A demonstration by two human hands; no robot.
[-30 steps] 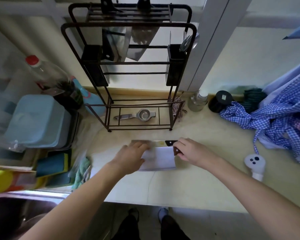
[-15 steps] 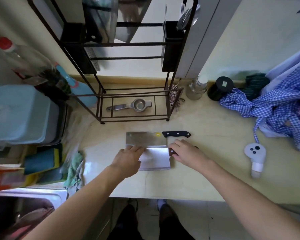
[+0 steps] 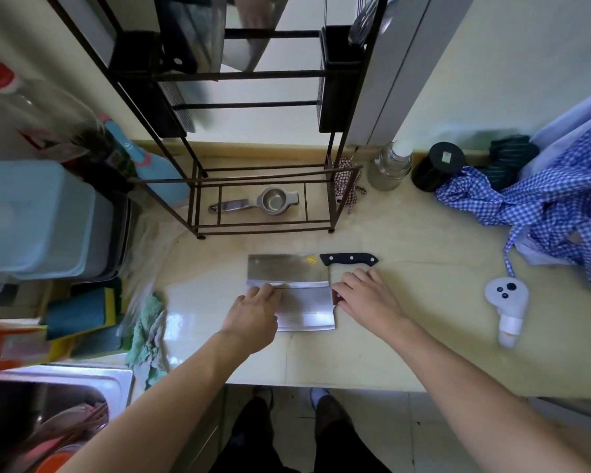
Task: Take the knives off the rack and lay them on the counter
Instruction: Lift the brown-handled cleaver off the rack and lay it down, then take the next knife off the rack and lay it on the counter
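1. Two cleavers flat on the counter (image 3: 406, 336), mid-counter, in front of the rack (image 3: 263, 186).
2. Far cleaver (image 3: 284, 271): steel blade pointing left, black riveted handle to the right, yellow sticker near the handle end. Nobody touching it.
3. Near cleaver (image 3: 307, 310): lies just in front of the far one, blade edges overlapping or touching, cannot tell which. Closer to the counter's front edge.
4. Left hand (image 3: 253, 315): fingers down on the left end of the near cleaver blade, flat press, not wrapped around anything.
5. Right hand (image 3: 369, 298): over the handle end of the near cleaver; a reddish-brown bit of handle shows by the fingers. Whether it is gripped or only covered, cannot tell.
6. Rack stands at the back of the counter by the wall; a metal squeezer (image 3: 256, 203) lies on its bottom shelf. Blades still hang in the rack's upper part, blurred.
7. Right side of counter: white controller (image 3: 507, 302), blue checked cloth (image 3: 543, 213), dark jar (image 3: 437, 165).
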